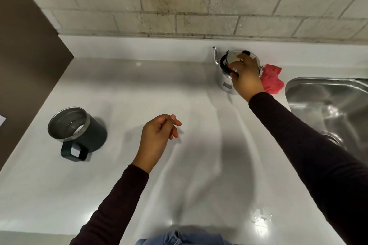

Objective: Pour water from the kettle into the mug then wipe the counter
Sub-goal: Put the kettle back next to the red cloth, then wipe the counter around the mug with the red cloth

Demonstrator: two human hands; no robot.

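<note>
Nearest the person, at about six o'clock, a strip of blue fabric shows at the counter's front edge, and just past it the pale counter lies bare apart from a small glinting patch toward five o'clock, which could be water or only glare; I cannot tell which. Further in, near the middle, the left hand hovers over the counter with its fingers loosely curled together around nothing. Off at nine o'clock the dark mug stands upright, handle toward the person; its steel inside catches light, and whether any water is in it cannot be made out. At three o'clock the steel sink is set into the counter. Farthest out, at about one o'clock and close to the tiled wall, the kettle sits on the counter with its spout pointing left, well apart from the mug. The right hand is on top of it, fingers closed round the black handle. A pink cloth lies crumpled just beside the kettle, between it and the sink. By my reading the task is at its very start: the kettle is gripped but not lifted, so the carry to the mug, the pour, and the wiping with the untouched cloth are all left.
</note>
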